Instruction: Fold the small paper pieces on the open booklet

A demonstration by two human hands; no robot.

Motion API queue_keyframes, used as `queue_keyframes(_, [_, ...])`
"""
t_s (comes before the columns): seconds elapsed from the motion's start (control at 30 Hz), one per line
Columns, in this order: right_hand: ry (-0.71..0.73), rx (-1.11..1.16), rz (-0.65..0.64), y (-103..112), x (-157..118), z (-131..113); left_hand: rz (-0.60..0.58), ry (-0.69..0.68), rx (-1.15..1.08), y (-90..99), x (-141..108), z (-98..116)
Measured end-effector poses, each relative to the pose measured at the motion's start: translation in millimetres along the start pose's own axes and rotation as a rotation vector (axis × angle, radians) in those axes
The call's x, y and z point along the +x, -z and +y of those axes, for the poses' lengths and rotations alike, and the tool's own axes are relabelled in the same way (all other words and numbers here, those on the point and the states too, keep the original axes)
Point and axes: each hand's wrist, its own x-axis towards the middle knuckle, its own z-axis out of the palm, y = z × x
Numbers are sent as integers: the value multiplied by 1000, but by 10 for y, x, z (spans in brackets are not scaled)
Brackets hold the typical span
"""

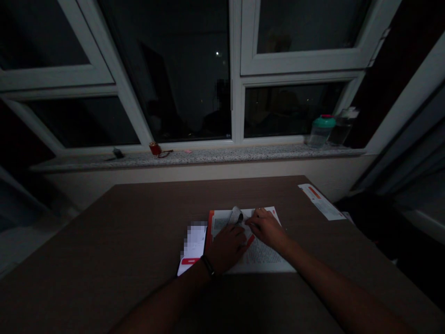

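Note:
A printed sheet of paper with an orange-red left edge lies on the table under both hands. On it sits a smaller folded piece of printed paper, its upper end raised and curled. My left hand, with a dark band on the wrist, rests over the lower part of this piece, fingers bent and closed on it. From the right, my right hand pinches the piece's edge between thumb and fingers. The fingers and dim light hide much of the folded part. Close beside the left hand lies a lit phone.
Another printed paper lies at the right edge of the brown table. Behind, a stone windowsill carries a small red item, a shaker bottle with a teal lid and a clear bottle.

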Motion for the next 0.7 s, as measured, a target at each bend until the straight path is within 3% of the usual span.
queue_keyframes(0.37, [40, -55, -104, 132, -83, -217, 20, 72, -66, -4, -12, 12])
queue_keyframes(0.7, [4, -9, -29, 35, 8, -21, 30, 19, -48, -7, -20, -4])
